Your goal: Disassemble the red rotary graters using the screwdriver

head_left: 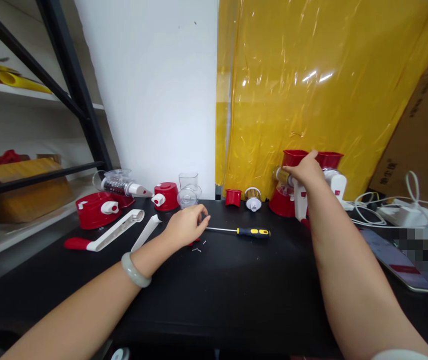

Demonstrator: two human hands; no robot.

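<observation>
My left hand (pixel 187 225) is low over the black table, its fingers curled toward the thumb; whether anything is between them cannot be seen. A screwdriver (pixel 254 232) with a black and yellow handle lies beside it, the shaft pointing at my fingers. Several small screws (pixel 196 249) lie just below that hand, and a red piece (pixel 195 242) is partly hidden under it. My right hand (pixel 307 170) reaches to the back right and grips a red and white rotary grater (pixel 283 200), covering part of it. Another grater (pixel 336 181) stands close on its right.
At back left are red grater bases (pixel 97 210) (pixel 166 196), a crank handle (pixel 116 231), a white arm (pixel 146 232) and a clear hopper (pixel 188 190). A red pusher (pixel 233 197) and a grater drum (pixel 253 198) stand at back centre. Cables (pixel 367 210) and a tablet (pixel 397 260) lie right.
</observation>
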